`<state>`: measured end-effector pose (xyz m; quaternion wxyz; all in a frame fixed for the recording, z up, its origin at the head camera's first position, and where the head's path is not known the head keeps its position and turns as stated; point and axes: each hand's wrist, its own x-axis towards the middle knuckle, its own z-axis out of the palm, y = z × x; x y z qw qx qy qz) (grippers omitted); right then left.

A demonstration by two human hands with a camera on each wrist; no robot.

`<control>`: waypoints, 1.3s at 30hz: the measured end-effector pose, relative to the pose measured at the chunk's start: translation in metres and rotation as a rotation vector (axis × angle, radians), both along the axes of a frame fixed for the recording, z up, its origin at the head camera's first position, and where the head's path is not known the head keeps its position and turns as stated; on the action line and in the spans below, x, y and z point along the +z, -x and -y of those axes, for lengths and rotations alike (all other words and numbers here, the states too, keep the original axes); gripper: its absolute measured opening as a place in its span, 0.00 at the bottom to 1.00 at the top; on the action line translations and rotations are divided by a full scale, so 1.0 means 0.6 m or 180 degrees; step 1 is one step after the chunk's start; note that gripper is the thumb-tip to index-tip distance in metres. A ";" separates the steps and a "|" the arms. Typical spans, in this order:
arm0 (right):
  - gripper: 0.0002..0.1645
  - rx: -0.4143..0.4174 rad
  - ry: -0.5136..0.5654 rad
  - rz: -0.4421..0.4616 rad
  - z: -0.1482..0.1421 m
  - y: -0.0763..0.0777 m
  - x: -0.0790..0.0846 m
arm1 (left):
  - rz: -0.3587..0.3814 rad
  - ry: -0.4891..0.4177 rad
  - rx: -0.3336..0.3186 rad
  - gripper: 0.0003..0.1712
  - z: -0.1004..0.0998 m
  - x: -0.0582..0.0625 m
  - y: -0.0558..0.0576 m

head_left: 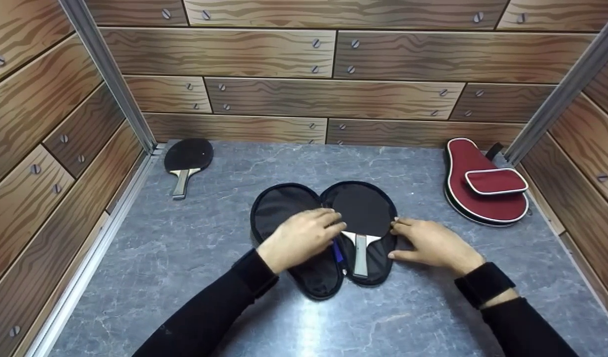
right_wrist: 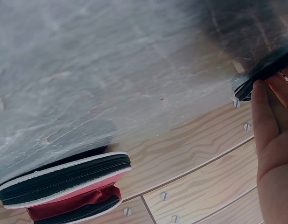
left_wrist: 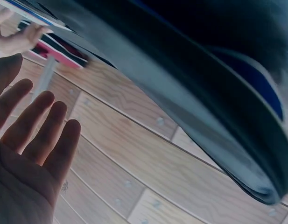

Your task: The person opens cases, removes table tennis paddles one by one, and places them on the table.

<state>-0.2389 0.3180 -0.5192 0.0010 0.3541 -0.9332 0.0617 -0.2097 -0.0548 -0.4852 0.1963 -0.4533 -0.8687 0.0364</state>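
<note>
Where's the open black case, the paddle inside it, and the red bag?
Open black case (head_left: 284,201): head view, on the lining of its left half.
Paddle inside (head_left: 362,218): head view, on its black blade.
Red bag (head_left: 490,182): head view, on its small front pocket.

- Clock centred on unfolded black case (head_left: 316,277), head view.
- 12 o'clock: strip of tabletop (head_left: 284,161) passable as far as the plank-patterned back wall (head_left: 264,94).
- 1 to 2 o'clock: passable gap; red case (head_left: 492,208), with raised pouch (head_left: 497,181), obstructs beyond, between 2 and 3.
- 3 o'clock: right hand (head_left: 428,243) occupies the rim.
- 10 o'clock: loose bat (head_left: 190,153), lying flat, low obstacle.
- 9 o'clock: wide lane towards left wall (head_left: 41,148).
- Over the fold: left hand (head_left: 304,235) obstructs from above.
- 6 o'clock: lane between forearms, which bar 8 and 4.
</note>
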 end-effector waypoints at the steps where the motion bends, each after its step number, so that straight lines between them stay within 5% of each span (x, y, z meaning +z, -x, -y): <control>1: 0.37 -0.0002 0.0001 0.0005 0.000 0.000 0.000 | -0.0026 0.0048 -0.0010 0.25 -0.006 -0.001 -0.003; 14: 0.39 -0.0063 -0.0025 0.0051 -0.001 -0.002 0.002 | -0.0275 0.0506 -0.0206 0.23 -0.069 -0.024 -0.036; 22: 0.37 -0.0064 -0.0022 0.0065 0.001 -0.001 0.002 | -0.0248 0.0795 -0.0326 0.31 -0.088 -0.038 -0.052; 28: 0.36 -0.0095 -0.0012 0.0101 0.002 -0.002 0.003 | -0.0217 0.0907 -0.0369 0.21 -0.099 -0.041 -0.056; 39: 0.38 -0.0109 -0.0035 0.0104 0.002 -0.001 0.003 | -0.0249 0.1106 -0.0373 0.20 -0.117 -0.044 -0.051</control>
